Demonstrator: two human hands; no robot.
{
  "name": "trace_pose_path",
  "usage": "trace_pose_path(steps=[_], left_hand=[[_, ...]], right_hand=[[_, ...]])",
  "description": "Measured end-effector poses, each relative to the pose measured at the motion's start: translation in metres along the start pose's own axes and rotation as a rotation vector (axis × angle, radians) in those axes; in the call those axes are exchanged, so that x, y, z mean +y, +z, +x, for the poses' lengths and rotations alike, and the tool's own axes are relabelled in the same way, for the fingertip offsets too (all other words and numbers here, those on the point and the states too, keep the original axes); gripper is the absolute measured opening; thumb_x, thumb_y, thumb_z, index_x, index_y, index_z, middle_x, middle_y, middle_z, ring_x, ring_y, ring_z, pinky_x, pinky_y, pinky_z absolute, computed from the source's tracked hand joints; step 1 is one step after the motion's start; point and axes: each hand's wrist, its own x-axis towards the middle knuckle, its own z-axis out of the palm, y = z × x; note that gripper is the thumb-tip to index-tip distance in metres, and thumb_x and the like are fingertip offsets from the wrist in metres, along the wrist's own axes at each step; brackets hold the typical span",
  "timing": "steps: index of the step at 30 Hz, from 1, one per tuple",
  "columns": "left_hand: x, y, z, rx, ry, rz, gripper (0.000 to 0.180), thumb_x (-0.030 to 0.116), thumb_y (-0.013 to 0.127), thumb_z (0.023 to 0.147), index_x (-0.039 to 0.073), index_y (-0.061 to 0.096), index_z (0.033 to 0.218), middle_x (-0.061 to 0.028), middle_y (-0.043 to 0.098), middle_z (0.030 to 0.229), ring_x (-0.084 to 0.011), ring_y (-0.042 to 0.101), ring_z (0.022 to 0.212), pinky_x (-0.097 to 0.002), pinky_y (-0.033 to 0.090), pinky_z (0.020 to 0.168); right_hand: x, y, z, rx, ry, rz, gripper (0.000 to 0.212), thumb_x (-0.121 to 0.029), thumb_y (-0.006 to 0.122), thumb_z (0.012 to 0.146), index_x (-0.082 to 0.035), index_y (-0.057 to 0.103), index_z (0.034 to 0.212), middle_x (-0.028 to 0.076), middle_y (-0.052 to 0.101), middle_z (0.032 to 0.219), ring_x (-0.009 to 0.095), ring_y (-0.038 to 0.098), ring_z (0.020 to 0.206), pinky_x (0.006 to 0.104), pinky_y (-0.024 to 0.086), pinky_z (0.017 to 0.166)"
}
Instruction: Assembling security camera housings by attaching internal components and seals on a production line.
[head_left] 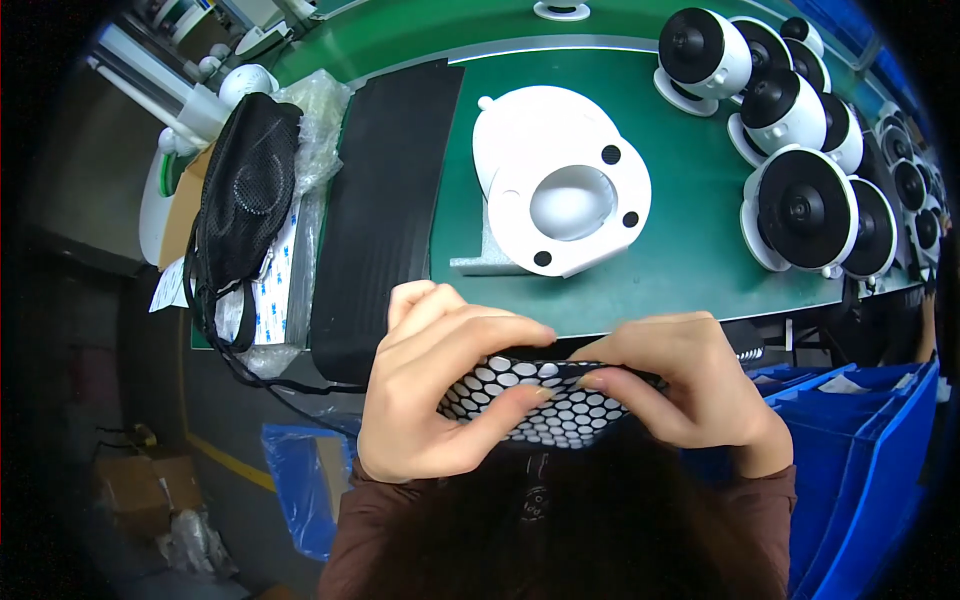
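- While your left hand (425,390) and right hand (690,375) hold the dotted sheet (565,415) just off the tabletop's (715,260) near edge, each grip is clamped on it.
- It looks light and bendy (judging by its curve), so its edges should suit your fingers.
- Blue bins (850,440) hold something pale (843,384); the mesh pouch's (245,190) contents are unclear.

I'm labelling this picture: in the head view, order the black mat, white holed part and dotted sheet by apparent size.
1. Black mat
2. White holed part
3. Dotted sheet: smallest showing area, but partly covered; full size unsure.
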Motion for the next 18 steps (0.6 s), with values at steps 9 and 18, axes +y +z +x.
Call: trace_pose_path(steps=[9, 18], left_hand=[[-0.003, -0.001, -0.003, 0.005, 0.037, -0.006, 0.013, 0.004, 0.061, 0.050, 0.001, 0.061, 0.062, -0.0045, 0.057, 0.057, -0.0148, 0.043, 0.052, -0.0293, 0.028, 0.061], [-0.001, 0.004, 0.000, 0.026, -0.024, -0.023, 0.008, 0.004, 0.059, 0.055, 0.000, 0.059, 0.061, -0.0038, 0.052, 0.056, -0.0141, 0.040, 0.051, -0.0282, 0.027, 0.059]], right_hand=[[0.000, 0.013, 0.004, 0.377, -0.268, -0.152, 0.017, -0.006, 0.070, 0.065, -0.006, 0.062, 0.080, 0.006, 0.059, 0.071, 0.022, 0.059, 0.065, 0.0299, 0.047, 0.055], [-0.008, 0.017, -0.003, 0.448, -0.275, -0.393, 0.022, 0.000, 0.072, 0.057, -0.007, 0.065, 0.077, 0.004, 0.061, 0.073, 0.019, 0.058, 0.066, 0.0311, 0.047, 0.070]])
